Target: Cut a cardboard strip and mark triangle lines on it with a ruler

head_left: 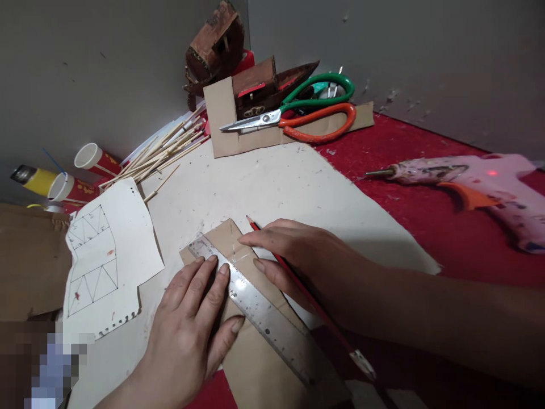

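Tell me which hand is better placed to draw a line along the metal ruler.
The right hand, probably: the red pencil runs between its index finger and thumb, close to the metal ruler, while the left hand has fingers resting on that ruler.

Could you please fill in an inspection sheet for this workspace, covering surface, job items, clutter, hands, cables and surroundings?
Surface: red tabletop, partly covered by a white sheet.
Job's things: metal ruler lying on marked cardboard; red pencil by the right hand.
Clutter: scissors, wooden sticks, two paper cups, line drawing, pink glue gun with a red light showing.
Hands: left hand has fingertips on the ruler; right hand is over the cardboard's edge, its grip on the pencil unclear.
Cables: nothing seen.
Surroundings: grey walls, brown models in the corner.
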`<state>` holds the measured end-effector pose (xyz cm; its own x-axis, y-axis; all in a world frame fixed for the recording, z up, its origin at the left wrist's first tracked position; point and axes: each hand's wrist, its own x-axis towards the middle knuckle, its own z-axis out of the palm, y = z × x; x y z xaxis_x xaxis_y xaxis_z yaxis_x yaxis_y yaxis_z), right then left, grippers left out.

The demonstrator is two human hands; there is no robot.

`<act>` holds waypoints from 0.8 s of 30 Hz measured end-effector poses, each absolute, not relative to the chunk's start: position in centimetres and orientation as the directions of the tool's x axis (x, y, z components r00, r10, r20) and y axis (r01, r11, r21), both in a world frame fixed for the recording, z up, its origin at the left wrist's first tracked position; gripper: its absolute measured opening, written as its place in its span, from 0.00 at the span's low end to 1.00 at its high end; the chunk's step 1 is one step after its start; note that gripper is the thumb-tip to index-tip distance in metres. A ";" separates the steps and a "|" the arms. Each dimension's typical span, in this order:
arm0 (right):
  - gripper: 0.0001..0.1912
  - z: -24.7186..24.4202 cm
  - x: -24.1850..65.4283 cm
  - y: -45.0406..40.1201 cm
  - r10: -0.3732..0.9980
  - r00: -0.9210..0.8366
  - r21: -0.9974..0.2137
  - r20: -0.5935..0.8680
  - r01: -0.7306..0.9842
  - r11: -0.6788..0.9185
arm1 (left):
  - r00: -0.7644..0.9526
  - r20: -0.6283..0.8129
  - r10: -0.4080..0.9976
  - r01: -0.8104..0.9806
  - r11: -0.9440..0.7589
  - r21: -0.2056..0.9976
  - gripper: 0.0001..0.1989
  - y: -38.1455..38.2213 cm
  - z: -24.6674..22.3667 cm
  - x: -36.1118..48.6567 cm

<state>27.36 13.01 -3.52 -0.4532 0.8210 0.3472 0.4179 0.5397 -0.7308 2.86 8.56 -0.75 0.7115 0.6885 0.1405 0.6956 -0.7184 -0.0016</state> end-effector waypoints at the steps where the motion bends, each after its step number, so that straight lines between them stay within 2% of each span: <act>1: 0.14 -3.5 27.3 13.0 0.825 -0.454 -0.733 0.336 0.425 0.532 | 0.712 0.138 0.689 0.696 -0.718 -0.003 0.27 8.6 -0.7 2.9; 4: 0.12 -3.6 27.3 13.1 0.834 -0.453 -0.736 0.316 0.438 0.516 | 0.708 0.129 0.694 0.701 -0.713 -0.007 0.28 8.6 -0.7 3.1; 7: 0.13 -3.7 27.3 13.1 0.824 -0.441 -0.732 0.356 0.416 0.540 | 0.700 0.123 0.704 0.710 -0.704 -0.012 0.28 8.5 -0.6 3.2; 11: 0.06 -3.6 27.2 13.1 0.809 -0.447 -0.722 0.382 0.401 0.563 | 0.692 0.121 0.712 0.719 -0.694 -0.027 0.29 8.4 -0.6 3.2; 16: 0.10 -3.7 27.0 13.1 0.833 -0.432 -0.726 0.346 0.439 0.529 | 0.694 0.110 0.711 0.718 -0.696 -0.029 0.30 8.4 -0.8 3.1; 24: 0.09 -3.1 26.9 13.0 0.850 -0.432 -0.742 0.300 0.455 0.493 | 0.693 0.038 0.720 0.721 -0.693 -0.007 0.35 8.2 -1.2 2.7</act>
